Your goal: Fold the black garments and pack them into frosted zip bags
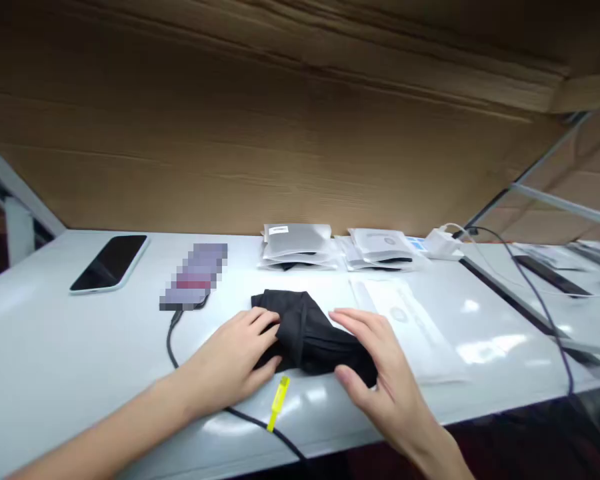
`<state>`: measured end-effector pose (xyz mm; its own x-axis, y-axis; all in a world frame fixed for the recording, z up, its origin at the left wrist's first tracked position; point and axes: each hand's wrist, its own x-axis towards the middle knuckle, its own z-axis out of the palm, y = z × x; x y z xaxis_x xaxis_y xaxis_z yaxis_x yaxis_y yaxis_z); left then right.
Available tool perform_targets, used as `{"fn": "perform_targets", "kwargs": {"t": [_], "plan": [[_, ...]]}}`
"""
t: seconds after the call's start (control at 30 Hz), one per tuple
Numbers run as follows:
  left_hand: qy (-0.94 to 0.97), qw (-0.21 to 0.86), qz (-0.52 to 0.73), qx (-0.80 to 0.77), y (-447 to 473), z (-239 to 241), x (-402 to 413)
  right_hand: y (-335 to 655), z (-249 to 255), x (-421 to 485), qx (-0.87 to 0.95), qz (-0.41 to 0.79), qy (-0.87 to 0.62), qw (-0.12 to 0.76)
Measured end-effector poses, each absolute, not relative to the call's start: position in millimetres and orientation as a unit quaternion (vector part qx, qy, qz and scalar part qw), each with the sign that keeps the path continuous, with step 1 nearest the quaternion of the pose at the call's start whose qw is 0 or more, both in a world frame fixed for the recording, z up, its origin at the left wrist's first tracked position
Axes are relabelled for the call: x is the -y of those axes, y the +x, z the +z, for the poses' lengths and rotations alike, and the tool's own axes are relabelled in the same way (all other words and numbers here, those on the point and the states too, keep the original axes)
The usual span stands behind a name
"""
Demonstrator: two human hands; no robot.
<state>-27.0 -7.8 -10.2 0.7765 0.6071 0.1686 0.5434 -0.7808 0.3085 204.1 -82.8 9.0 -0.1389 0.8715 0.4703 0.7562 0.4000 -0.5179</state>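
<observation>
A bunched, folded piece of black fabric (310, 333) lies on the table in front of me; its exact kind does not show. My left hand (243, 353) is at its left end, with curled fingers and thumb closed on the cloth. At the right end, my right hand (380, 367) has its thumb and fingers spread apart around the fabric, the thumb near the front edge. Just behind the right hand, a flat translucent plastic bag (405, 320) with a round printed mark lies on the tabletop.
Two stacks of frosted bags, one left (300, 243) and one right (383, 247), stand against the cardboard wall (290, 147). A phone (111, 263) and a blurred-out device (195, 277) on a black cable (250, 419) with a yellow tag (279, 403) lie left. A white charger (441, 243) sits right.
</observation>
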Motion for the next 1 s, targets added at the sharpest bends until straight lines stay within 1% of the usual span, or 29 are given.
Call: {"fn": "perform_targets", "kwargs": {"t": [0.07,0.17,0.23,0.3,0.37,0.5,0.6,0.67,0.77,0.83,0.9,1.0], "plan": [[0.933,0.121,0.133,-0.311,-29,-10,8,189,19,75,0.777,0.107,-0.528,0.326],[0.931,0.121,0.14,-0.315,-30,-11,9,173,27,62,0.796,0.134,-0.541,0.236],[0.931,0.124,0.139,-0.314,-31,-12,9,174,28,51,0.805,0.15,-0.537,0.203],[0.932,0.122,0.13,-0.316,-34,-13,9,189,29,39,0.787,0.161,-0.55,0.226],[0.93,0.12,0.118,-0.325,-41,-13,9,215,30,28,0.738,0.148,-0.594,0.284],[0.924,0.128,0.126,-0.338,-59,-16,6,265,33,21,0.66,0.059,-0.661,0.351],[0.923,0.129,0.13,-0.34,-68,-19,1,268,32,27,0.644,0.027,-0.66,0.387],[0.923,0.125,0.133,-0.338,-69,-20,-1,253,26,31,0.694,0.035,-0.617,0.37],[0.925,0.116,0.133,-0.337,-67,-20,-4,228,12,31,0.78,0.048,-0.553,0.288],[0.926,0.113,0.124,-0.339,-66,-19,-4,222,3,27,0.796,0.055,-0.549,0.248],[0.927,0.112,0.116,-0.339,-67,-18,-3,229,-2,24,0.785,0.063,-0.565,0.246],[0.928,0.107,0.118,-0.337,-71,-19,-3,257,0,26,0.738,0.062,-0.611,0.282]]}}
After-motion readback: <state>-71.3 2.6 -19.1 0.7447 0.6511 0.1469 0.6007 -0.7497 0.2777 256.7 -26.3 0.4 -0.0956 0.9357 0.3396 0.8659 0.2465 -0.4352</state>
